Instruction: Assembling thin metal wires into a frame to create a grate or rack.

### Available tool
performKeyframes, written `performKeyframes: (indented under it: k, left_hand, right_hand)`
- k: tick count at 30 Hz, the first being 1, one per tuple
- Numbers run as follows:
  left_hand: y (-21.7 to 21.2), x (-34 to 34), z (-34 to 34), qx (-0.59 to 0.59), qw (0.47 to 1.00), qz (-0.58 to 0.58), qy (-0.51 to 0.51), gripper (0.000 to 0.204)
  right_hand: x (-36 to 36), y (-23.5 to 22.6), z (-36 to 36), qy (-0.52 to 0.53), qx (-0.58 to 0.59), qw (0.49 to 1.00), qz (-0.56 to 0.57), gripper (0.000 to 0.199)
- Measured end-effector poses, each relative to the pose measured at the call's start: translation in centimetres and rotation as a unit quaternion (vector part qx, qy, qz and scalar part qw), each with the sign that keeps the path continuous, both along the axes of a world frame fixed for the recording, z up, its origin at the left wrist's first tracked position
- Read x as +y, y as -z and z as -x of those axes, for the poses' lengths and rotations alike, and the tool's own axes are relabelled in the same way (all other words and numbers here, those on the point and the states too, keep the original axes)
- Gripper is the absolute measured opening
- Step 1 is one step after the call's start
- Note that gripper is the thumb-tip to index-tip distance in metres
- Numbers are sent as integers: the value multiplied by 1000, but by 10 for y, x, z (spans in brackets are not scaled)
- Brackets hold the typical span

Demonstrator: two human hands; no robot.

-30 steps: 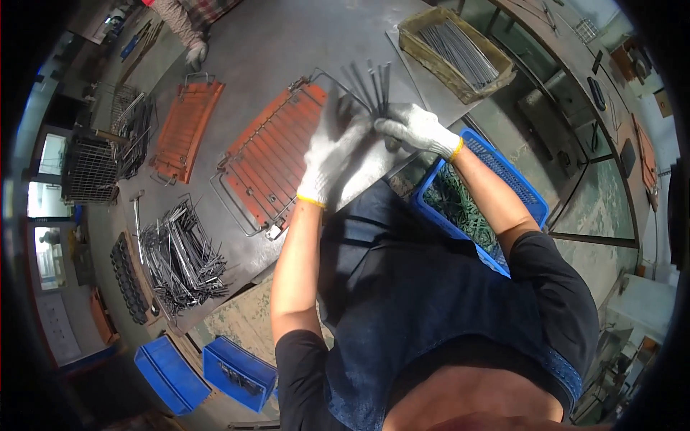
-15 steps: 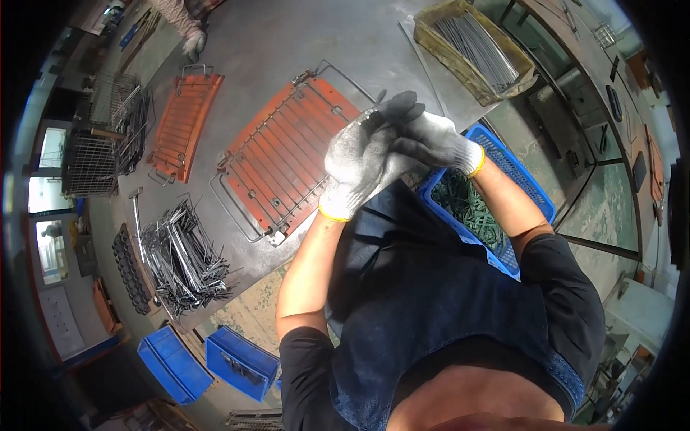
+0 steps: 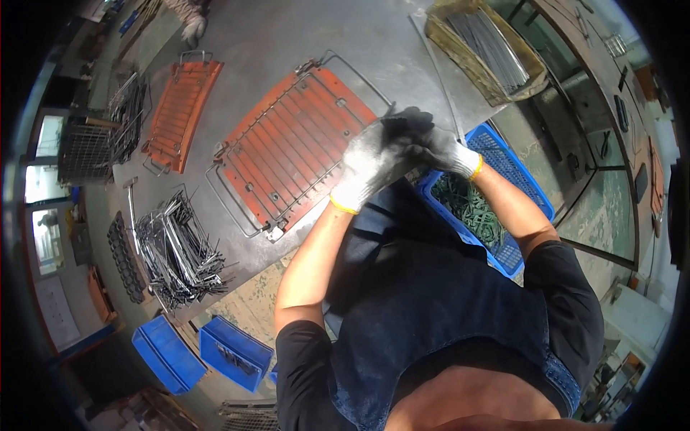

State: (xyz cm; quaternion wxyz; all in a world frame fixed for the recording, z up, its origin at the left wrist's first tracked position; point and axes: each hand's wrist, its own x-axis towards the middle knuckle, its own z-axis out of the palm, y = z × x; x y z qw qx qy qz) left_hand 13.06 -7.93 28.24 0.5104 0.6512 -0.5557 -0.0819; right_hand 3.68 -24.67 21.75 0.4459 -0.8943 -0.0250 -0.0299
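Observation:
My left hand [image 3: 368, 167] and my right hand [image 3: 438, 149], both in white work gloves with dark fingertips, are pressed together over the near right corner of an orange slatted jig [image 3: 287, 154]. A wire grid frame lies on that jig, on the grey metal table [image 3: 287, 43]. The fingers overlap, and nothing shows sticking out of them. Just right of my hands, below the table edge, stands a blue crate [image 3: 517, 179] of small dark-green parts. A long thin rod [image 3: 435, 72] lies on the table beyond my hands.
A second orange jig [image 3: 180, 108] lies at the far left. A pile of bent wire pieces [image 3: 176, 251] sits at the table's left end, beside black racks [image 3: 123, 258]. A box of metal rods [image 3: 489, 50] stands far right. Two blue bins [image 3: 233, 352] are on the floor. Another person's gloved hand [image 3: 192, 29] shows at the top.
A second ago my hands held a fanned bundle of thin metal rods over the jig's corner. The rods are no longer seen and my hands have closed together.

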Motion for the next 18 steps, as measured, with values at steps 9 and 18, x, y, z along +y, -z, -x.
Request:
performKeyframes:
  k: [9, 18]
  left_hand:
    - [-9, 17, -27, 673, 719, 27, -171, 23]
    - [27, 30, -81, 777, 629, -7, -34, 30]
  right_hand:
    - [61, -60, -23, 1, 233, 903, -361, 40]
    - [77, -29, -65, -22, 210, 817, -536, 31]
